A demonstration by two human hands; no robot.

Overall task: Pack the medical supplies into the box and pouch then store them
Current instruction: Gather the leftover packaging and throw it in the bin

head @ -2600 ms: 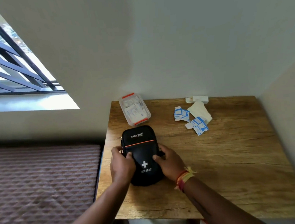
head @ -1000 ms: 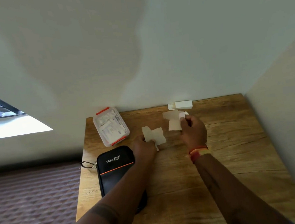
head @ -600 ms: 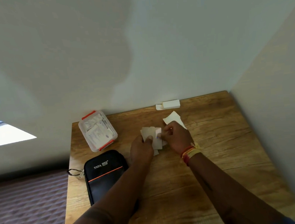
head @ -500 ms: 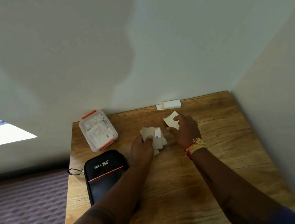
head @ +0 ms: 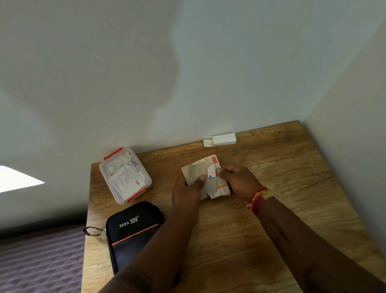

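Observation:
A stack of flat paper packets (head: 201, 171) is held just above the middle of the wooden table (head: 275, 221). My left hand (head: 186, 193) grips the stack from the left, thumb on top. My right hand (head: 239, 180) pinches its right edge, where a white packet with a blue mark shows. A clear plastic box (head: 125, 174) with orange latches lies shut at the back left, supplies visible inside. A black first aid pouch (head: 134, 233) lies at the left front, partly under my left forearm.
A small white carton (head: 221, 139) with an open flap rests against the back wall. Walls close off the table at the back and on the right. A quilted brown bed surface (head: 30, 277) lies beyond the table's left edge.
My right hand picked the last loose packet from the table and brought it to the stack in my left hand. Earlier, both hands left the black pouch and gathered the packets.

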